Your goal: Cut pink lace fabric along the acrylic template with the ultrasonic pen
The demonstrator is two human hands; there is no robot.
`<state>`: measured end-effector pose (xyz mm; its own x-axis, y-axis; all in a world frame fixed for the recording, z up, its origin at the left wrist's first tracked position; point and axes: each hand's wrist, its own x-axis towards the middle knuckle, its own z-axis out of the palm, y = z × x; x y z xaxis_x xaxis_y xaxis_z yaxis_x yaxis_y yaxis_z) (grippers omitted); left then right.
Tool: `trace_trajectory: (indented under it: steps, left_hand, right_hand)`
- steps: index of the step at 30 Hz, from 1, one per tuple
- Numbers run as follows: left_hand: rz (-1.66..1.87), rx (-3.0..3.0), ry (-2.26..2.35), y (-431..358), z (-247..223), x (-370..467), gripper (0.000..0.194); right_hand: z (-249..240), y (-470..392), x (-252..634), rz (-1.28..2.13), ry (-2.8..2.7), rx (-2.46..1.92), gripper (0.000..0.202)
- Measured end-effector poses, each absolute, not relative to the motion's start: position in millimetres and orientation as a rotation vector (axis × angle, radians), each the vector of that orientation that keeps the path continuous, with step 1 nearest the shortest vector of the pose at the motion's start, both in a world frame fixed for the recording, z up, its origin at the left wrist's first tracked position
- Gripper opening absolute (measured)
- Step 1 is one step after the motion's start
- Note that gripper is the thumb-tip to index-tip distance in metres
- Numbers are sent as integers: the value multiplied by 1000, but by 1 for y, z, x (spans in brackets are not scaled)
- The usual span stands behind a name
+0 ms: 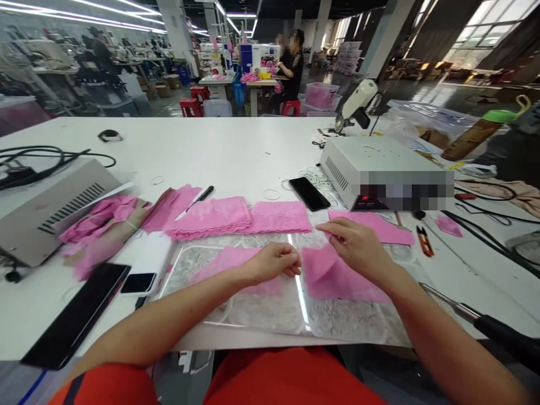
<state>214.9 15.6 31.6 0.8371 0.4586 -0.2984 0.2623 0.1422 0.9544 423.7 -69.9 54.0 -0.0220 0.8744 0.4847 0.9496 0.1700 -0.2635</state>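
Note:
My left hand (276,261) hovers over a glass plate (261,315), fingers curled together; what they hold, if anything, is hidden. Under it lies a sheer pink fabric piece (236,259). My right hand (358,244) reaches left with its fingers stretched out, the tips close to the corner of a folded pink lace piece (280,216). Nothing shows in those fingers. Beneath this hand is another pink fabric piece (337,275) with a folded-over corner. A layered pink fabric stack (215,216) sits left of the lace, with a pen-like tool (198,199) on top.
A grey control box (379,154) and phone (309,193) lie beyond my right hand. Orange snips (424,242) and a black-handled hot tool (476,318) are at right. Left are crumpled pink fabric (113,219), a white box (154,259) and a black tray (78,315). A co-worker (291,70) sits behind.

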Motion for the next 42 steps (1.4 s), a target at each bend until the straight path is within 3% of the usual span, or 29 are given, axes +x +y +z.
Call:
trace_trajectory:
  steps: [5, 10, 19, 28, 42]
  left_hand:
    - [300, 1111, 774, 32, 40, 163, 46]
    - [333, 971, 897, 39, 39, 118, 57]
    - [297, 1105, 1040, 29, 33, 104, 37]
    - [262, 1397, 1107, 39, 41, 110, 15]
    - [223, 2067, 1383, 38, 43, 70, 20]
  right_hand:
    - [65, -22, 338, 30, -2280, -1412, 23]
    - [68, -10, 282, 333, -2384, -1037, 26]
    - [49, -56, 364, 538, -2104, -1493, 15]
    - [21, -83, 375, 437, -2236, -1669, 14]
    - [21, -81, 337, 379, -2408, -1433, 15]
